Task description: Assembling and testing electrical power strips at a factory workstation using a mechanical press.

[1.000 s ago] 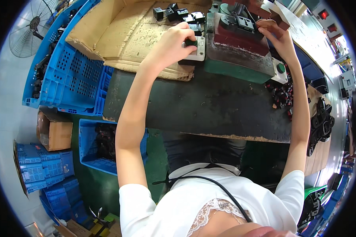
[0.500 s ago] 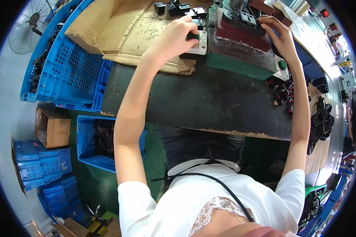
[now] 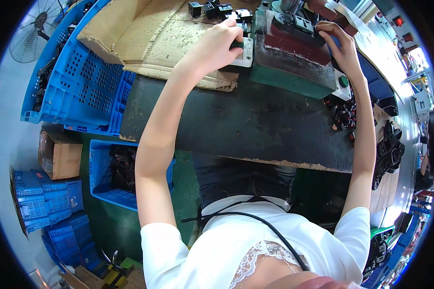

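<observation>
My left hand is curled over a dark green push button on a white switch box, its fingers partly hiding the button. To the right stands a green machine base with a dark red block on top. A black plastic part with a lighter, slotted section lies on that block, under a metal cylinder. The bent fingers of my right hand pinch the part's right end. Below that hand sits a second green button on another white box.
Several black parts lie on cardboard at the far left. Small red and black pieces are heaped by my right forearm, with larger black parts beyond. Blue crates stand left of the dark table; another crate is below.
Both hands keep their places, the left on the button and the right at the black part's end. The whole view has shifted slightly.
</observation>
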The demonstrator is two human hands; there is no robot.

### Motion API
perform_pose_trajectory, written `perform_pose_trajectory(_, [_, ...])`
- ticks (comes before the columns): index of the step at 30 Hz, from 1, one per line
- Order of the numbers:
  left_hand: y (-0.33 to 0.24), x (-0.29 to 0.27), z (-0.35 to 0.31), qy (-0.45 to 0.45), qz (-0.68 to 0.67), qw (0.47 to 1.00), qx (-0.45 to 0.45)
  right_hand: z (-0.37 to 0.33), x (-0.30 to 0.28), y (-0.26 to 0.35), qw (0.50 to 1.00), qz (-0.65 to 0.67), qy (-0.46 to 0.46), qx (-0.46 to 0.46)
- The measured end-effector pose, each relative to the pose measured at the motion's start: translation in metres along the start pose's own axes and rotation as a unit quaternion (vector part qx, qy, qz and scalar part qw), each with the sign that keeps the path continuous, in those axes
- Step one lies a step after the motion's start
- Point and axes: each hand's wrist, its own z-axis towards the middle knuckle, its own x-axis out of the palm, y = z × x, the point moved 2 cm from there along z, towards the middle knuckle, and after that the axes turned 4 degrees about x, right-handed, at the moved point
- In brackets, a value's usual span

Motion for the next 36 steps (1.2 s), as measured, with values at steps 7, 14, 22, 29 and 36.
perform_pose_trajectory(7, [0.002, 0.002, -0.002, -0.002, -0.007, 1.000, -0.003, -0.011, -0.019, 0.005, 0.999, 0.013, 0.018, 0.030])
perform_pose_trajectory(14, [0.000, -0.003, -0.002, 0.002, 0.002, 1.000, -0.016, -0.072, -0.053, 0.009, 0.978, -0.029, 0.159, 0.131])
perform_pose_trajectory(22, [-0.001, -0.001, 0.002, 0.029, -0.016, 0.999, -0.032, -0.098, -0.047, 0.014, 0.989, -0.043, 0.095, 0.103])
perform_pose_trajectory(29, [-0.006, -0.001, 0.006, 0.039, -0.023, 0.998, -0.037, -0.106, -0.039, 0.007, 0.991, -0.094, 0.061, 0.070])
perform_pose_trajectory(36, [-0.008, -0.003, 0.005, 0.062, -0.037, 0.995, -0.063, -0.109, -0.042, 0.012, 0.980, -0.112, 0.065, 0.151])
